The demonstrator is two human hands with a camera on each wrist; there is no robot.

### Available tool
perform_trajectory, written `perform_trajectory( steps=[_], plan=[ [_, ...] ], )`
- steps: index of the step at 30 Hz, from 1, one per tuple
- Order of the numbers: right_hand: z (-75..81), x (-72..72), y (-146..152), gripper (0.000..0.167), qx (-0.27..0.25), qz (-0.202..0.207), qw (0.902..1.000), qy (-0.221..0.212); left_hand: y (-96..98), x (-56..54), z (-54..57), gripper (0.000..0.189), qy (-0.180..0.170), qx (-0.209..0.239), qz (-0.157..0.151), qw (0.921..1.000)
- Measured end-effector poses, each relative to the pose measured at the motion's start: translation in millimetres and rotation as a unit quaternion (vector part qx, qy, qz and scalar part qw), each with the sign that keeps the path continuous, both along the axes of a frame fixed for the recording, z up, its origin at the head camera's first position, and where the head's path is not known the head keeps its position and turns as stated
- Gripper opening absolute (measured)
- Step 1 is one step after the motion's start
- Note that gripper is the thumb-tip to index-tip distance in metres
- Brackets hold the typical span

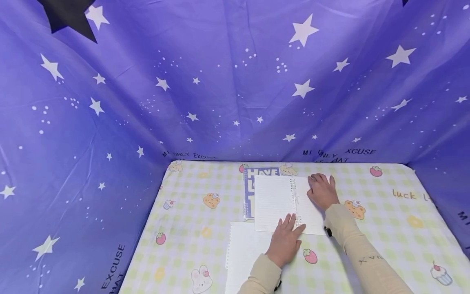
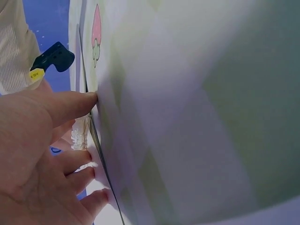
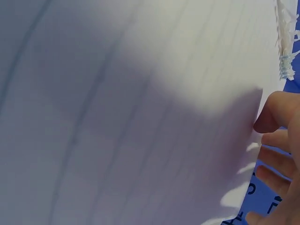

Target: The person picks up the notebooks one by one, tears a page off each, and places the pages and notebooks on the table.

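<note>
One open notebook (image 1: 273, 202), long axis crosswise, spine (image 1: 293, 188) perpendicular (left hand (image 1: 285, 241) wide; right hand (image 1: 323, 192), grip unclear).

Your head view is bright and fairly sharp, a soft shadow lying below the notebook (image 1: 277, 202) beside your right sleeve (image 1: 363, 249). Your left-wrist view shows blurred, shaded tablecloth (image 2: 197, 122) beside the notebook; your right-wrist view, a half-shadowed page (image 3: 140, 103) with soft lines.

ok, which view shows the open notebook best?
Head: it alone takes in both halves of the open notebook. Left wrist catches only its edge and some binding; right wrist, a lined page close up plus some binding.
</note>
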State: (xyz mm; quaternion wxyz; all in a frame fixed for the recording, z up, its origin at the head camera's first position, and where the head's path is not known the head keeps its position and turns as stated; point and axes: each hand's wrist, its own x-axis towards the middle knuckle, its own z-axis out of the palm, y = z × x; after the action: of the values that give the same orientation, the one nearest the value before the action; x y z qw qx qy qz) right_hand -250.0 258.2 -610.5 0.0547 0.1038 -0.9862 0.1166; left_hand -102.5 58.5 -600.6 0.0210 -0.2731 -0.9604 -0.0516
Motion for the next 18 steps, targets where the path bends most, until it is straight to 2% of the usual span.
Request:
perform_trajectory(
  steps=[4, 10, 14, 18],
  plan=[
    [1.5, -1.0, -1, 0.045, 0.008, 0.004, 1.0000, 0.003, -0.1, 0.0, -1.8, 0.048, -0.001, 0.002, -0.001, 1.0000],
    [6.1, 2.2, 2, 0.041, -0.015, 0.013, 0.9995, 0.025, -0.2, 0.3, -3.4, 0.049, -0.004, 0.002, 0.002, 1.0000],
    [11.3, 4.6, 6, 0.032, -0.027, 0.001, 0.9995, 0.019, -0.5, 0.9, -3.2, 0.049, -0.008, 0.002, 0.007, 0.9999],
    [17.4, 6.8, 14, 0.029, -0.029, -0.015, 0.9989, 0.034, -0.1, 0.0, -4.3, 0.049, -0.010, 0.008, 0.006, 0.9999]
  ],
)
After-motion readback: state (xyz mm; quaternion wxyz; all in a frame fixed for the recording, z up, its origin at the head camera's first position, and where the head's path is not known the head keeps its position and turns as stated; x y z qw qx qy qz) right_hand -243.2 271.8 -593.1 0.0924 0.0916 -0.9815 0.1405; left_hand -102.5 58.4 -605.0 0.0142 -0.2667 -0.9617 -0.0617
